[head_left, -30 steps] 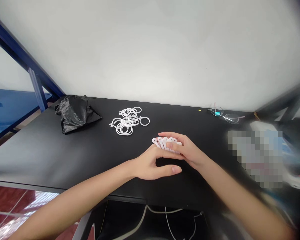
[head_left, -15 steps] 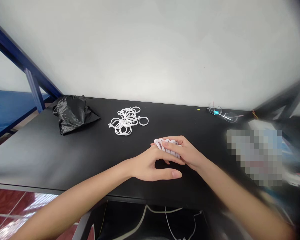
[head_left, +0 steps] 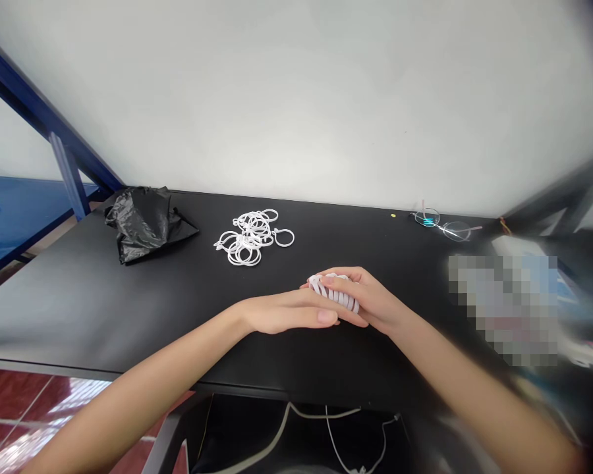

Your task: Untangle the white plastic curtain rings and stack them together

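My right hand (head_left: pixel 370 299) is closed around a stack of white plastic rings (head_left: pixel 335 293), held side by side just above the black table (head_left: pixel 128 303). My left hand (head_left: pixel 286 311) lies flat against the near side of that stack, fingers stretched out together and touching the rings. A loose pile of more white rings (head_left: pixel 251 238) lies on the table farther back and to the left, apart from both hands.
A crumpled black plastic bag (head_left: pixel 143 222) sits at the back left. A pair of glasses (head_left: pixel 442 225) lies by the wall at the back right. A blurred-out object (head_left: pixel 504 306) is at the right. Cables (head_left: pixel 326 428) hang below the front edge.
My left hand has flattened and slid forward against the stack; its thumb no longer sticks out below. My right hand has curled tighter over the rings, bunching them closer together.
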`<action>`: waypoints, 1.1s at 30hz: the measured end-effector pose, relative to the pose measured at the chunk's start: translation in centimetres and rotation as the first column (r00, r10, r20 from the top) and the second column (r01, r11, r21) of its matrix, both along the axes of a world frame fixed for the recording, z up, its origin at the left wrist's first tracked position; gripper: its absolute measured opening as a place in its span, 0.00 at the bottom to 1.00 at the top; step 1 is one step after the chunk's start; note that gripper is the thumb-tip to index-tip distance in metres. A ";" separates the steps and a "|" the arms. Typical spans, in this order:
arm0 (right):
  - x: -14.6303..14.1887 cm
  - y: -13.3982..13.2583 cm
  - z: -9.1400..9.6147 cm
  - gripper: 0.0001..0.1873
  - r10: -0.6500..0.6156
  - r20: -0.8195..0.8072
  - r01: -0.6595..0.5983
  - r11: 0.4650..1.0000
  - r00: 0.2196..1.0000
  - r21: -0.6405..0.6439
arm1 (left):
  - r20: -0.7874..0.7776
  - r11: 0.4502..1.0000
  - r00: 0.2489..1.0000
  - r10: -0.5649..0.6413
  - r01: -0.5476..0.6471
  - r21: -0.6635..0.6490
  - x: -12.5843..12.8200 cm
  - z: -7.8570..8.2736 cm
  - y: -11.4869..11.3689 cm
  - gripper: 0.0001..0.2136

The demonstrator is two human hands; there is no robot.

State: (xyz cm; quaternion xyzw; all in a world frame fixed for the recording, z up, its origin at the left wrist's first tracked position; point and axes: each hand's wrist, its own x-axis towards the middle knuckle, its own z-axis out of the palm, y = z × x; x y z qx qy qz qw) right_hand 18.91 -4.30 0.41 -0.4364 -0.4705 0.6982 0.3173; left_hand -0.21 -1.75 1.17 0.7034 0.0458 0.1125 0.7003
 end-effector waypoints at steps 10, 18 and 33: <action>-0.1 -0.1 -0.1 0.17 -0.010 0.186 -0.011 0.994 0.983 0.108 | -0.104 0.997 0.994 0.042 -0.035 0.070 0.3 -0.3 -0.5 0.22; -0.1 -0.1 -0.1 0.16 -0.021 0.138 0.007 0.995 0.990 0.101 | -0.062 0.996 0.998 0.027 -0.022 0.085 0.3 -0.5 -0.2 0.22; -0.4 -0.3 -0.3 0.13 -0.011 0.033 0.011 1.000 0.999 0.013 | 0.001 0.998 0.998 0.064 -0.064 0.014 0.7 -1.3 -0.1 0.23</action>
